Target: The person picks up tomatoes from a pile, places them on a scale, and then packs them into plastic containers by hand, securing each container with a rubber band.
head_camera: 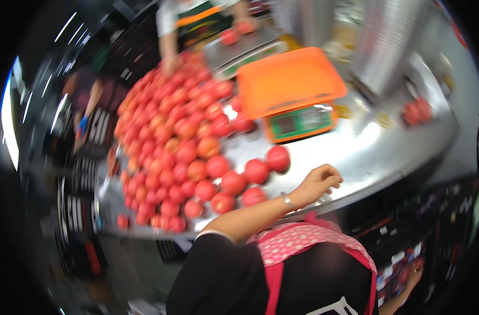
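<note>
My left hand [320, 183], with a bracelet at the wrist, hangs over the near edge of the metal table [365, 165]; its fingers are loosely curled and nothing shows in them. Several red tomatoes [257, 171] lie left of it, beside a large heap of tomatoes [176, 134]. An orange weighing scale [290, 82] with a green panel stands beyond the hand. Low at the right, my right hand [414, 273] reaches down by dark crates holding red and white items [397, 267]; blur hides whether it grips anything.
Across the table a co-worker's hand [171, 65] touches the heap near a second scale [247, 59]. Tall stacks of clear trays [385, 47] stand at the back right, with a few red tomatoes [416, 111] nearby. Another person's arm [93, 98] shows at the left, near dark crates.
</note>
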A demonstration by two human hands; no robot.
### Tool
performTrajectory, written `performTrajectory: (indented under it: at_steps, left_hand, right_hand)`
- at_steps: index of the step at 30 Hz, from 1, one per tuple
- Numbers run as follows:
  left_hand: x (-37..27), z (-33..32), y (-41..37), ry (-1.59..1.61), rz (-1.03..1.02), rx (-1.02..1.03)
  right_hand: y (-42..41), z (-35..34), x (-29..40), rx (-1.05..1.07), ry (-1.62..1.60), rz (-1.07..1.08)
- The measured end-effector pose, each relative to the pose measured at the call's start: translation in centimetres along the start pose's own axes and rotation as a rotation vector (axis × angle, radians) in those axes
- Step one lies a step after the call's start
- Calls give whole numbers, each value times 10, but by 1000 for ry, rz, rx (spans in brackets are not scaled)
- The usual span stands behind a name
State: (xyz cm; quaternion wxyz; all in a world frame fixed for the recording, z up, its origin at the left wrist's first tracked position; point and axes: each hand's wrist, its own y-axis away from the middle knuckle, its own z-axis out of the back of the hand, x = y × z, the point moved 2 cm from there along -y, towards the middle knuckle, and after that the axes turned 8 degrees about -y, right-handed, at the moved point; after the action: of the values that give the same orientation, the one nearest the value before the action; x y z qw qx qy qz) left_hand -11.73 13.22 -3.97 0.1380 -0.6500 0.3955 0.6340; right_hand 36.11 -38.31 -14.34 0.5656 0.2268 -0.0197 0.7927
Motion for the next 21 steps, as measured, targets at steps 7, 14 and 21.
performTrajectory:
  at_steps: [7, 14, 21]
  left_hand:
    - [8, 77, 125, 182, -245, -368]
    - [30, 194, 290, -47, -491, -1110]
    - [116, 341, 503, -293, -223, -1915]
  right_hand:
    - [-8, -24, 362, -3, -63, 888]
    - [151, -146, 574, 495, -135, 1172]
    - [233, -195, 618, 612, -2, 1371]
